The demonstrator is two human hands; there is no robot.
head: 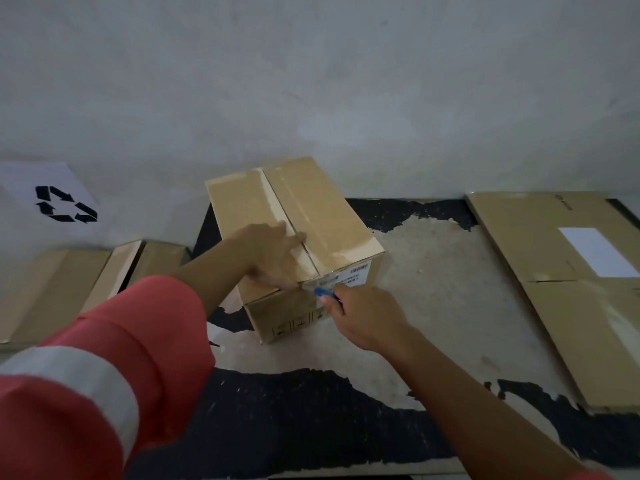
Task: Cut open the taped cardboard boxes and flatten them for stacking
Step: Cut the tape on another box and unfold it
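a taped box (298, 237) is sitting upright in the middle of the tabletop (433, 306), its far end close to the wall (311, 81); tape (294, 216) is running along the top seam and down the near face; the left hand (273, 252) is pressing flat on the top's near-left part, fingers spread and lying across the seam, its grip wide and holding nothing; the right hand (363, 317) is closing its grip around a blue cutter (325, 294), whose tip is meeting the tape at the box's near top edge, just right of the left hand; a printed label (349, 277) is showing on the near face beside the cutter; a flattened box (568, 289) is lying at the right of the tabletop, bearing a white label (599, 251); more cardboard (69, 289) is lying at the left, below a recycling sign (64, 204); an orange sleeve (104, 375) with a pale band is covering the left arm.
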